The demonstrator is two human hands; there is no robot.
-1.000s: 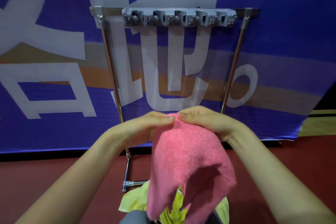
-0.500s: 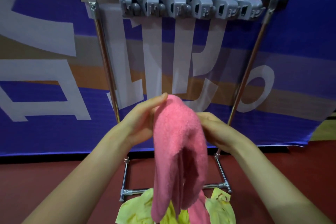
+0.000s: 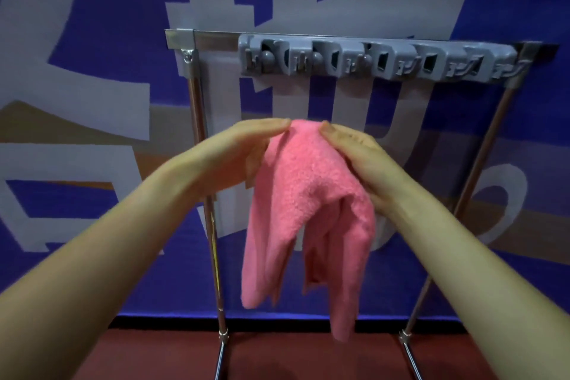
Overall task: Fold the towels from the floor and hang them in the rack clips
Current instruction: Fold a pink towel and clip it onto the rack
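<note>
A pink towel (image 3: 311,194) hangs folded over between my hands, its ends drooping toward the floor. My left hand (image 3: 243,154) pinches its top fold from the left. My right hand (image 3: 354,154) grips the same fold from the right, fingers along the cloth. Both hands hold the towel up in front of the metal rack (image 3: 197,120), below the grey bar of clips (image 3: 379,60) on the rack's top rail. The clips hold nothing.
A blue banner (image 3: 92,40) with large white characters hangs right behind the rack. The rack's right leg (image 3: 481,163) slants down to the dark red floor (image 3: 308,358).
My hands have lifted the pink towel higher, closer to the clip bar. The view has tilted up, so the yellow towel on the floor has dropped out of sight.
</note>
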